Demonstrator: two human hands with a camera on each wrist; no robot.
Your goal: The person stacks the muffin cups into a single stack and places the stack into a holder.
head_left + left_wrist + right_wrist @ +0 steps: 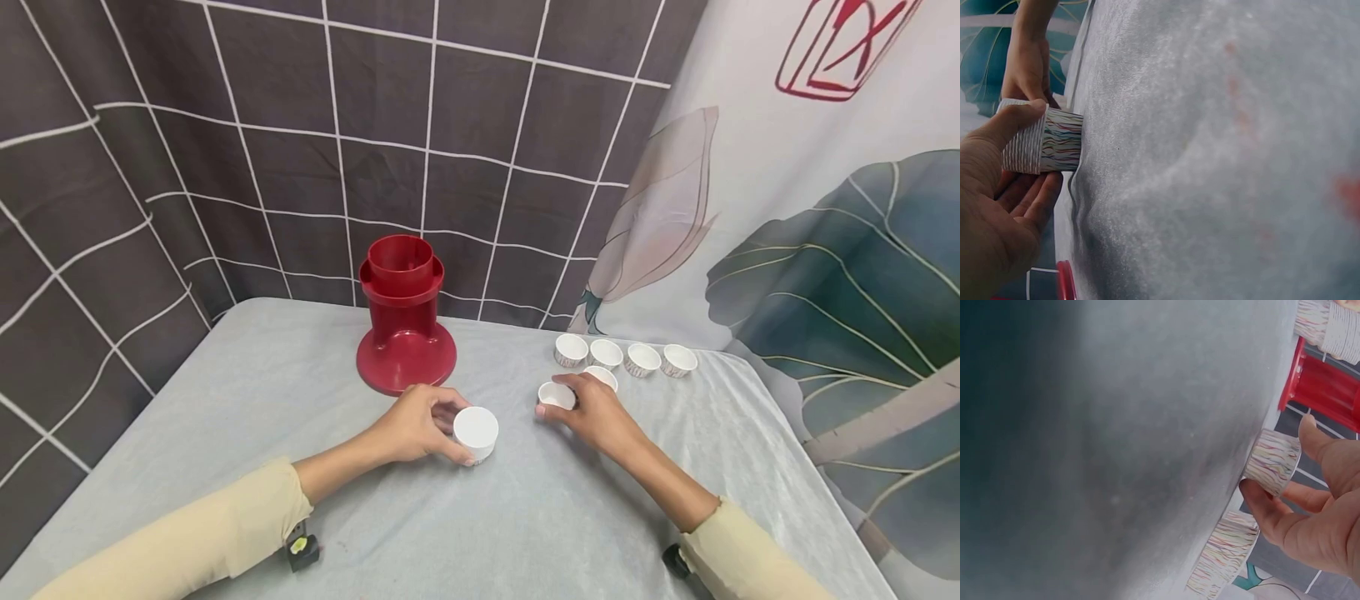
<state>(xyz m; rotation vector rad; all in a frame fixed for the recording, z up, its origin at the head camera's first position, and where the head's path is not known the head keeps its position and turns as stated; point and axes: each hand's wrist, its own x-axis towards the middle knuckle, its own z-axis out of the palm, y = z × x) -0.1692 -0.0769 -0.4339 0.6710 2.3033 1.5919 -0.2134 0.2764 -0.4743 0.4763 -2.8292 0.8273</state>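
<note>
Toward the middle of the table, my left hand (422,425) grips a stack of nested white paper cups (476,432), thumb on one side and fingers on the other. The left wrist view shows many rims packed together and wavy coloured lines on the lowest cup (1062,140). To the right, my right hand (600,417) holds a single paper cup (557,397) between thumb and fingers, upright at the tabletop. In the right wrist view this cup (1272,461) has the same coloured streaks. Another cup (602,377) stands just behind the right hand, partly hidden by it.
Several paper cups (606,353) stand in a row near the back right table edge. A red plastic stand (406,333) with a round base and open cylindrical top is at the back left. A grey cloth covers the table (300,367); curtains hang behind it.
</note>
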